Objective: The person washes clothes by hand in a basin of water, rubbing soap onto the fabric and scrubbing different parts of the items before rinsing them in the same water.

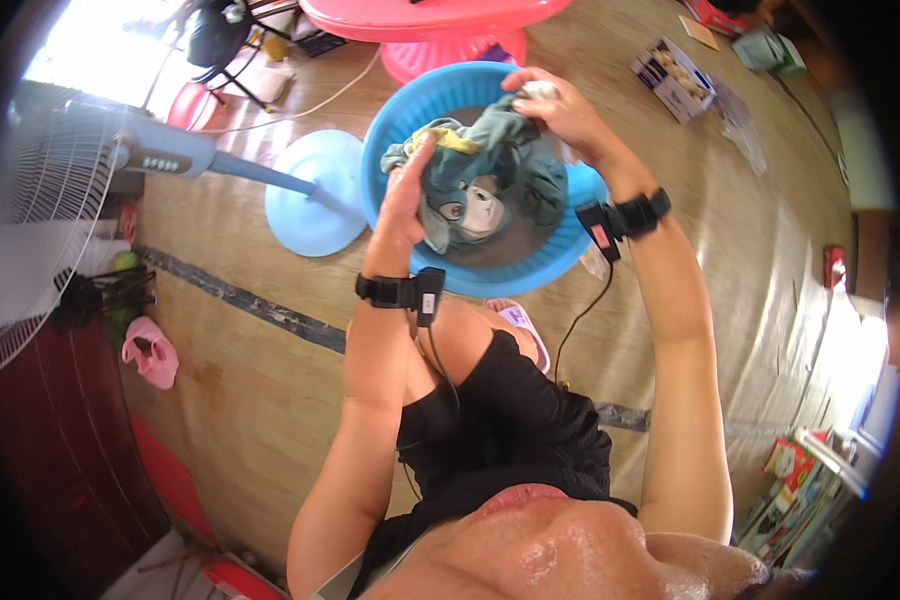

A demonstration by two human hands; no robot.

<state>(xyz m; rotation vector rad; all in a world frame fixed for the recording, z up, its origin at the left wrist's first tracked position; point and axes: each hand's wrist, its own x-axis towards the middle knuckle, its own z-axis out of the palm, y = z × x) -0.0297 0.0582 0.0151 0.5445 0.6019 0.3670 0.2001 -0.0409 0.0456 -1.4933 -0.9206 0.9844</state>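
A wet green garment [514,154] with a printed cartoon face hangs and lies in a blue plastic basin [480,283] of greyish water. My left hand [406,199] grips its left edge, near a yellow patch of fabric [457,141]. On the far right side of the basin, my right hand [562,112] grips the garment's upper part. A small white lump [540,90] shows at the right fingers; whether it is soap, suds or cloth I cannot tell. The printed part sags between the hands, at the water. Each wrist wears a black strap with a cabled device.
A pedestal fan's round blue base [316,217] stands left of the basin, its caged head [45,225] nearer me. Beyond is a pink plastic table [435,19]. A small carton [675,82] sits at far right. A pink bag [150,352] lies left. A cable crosses the floor.
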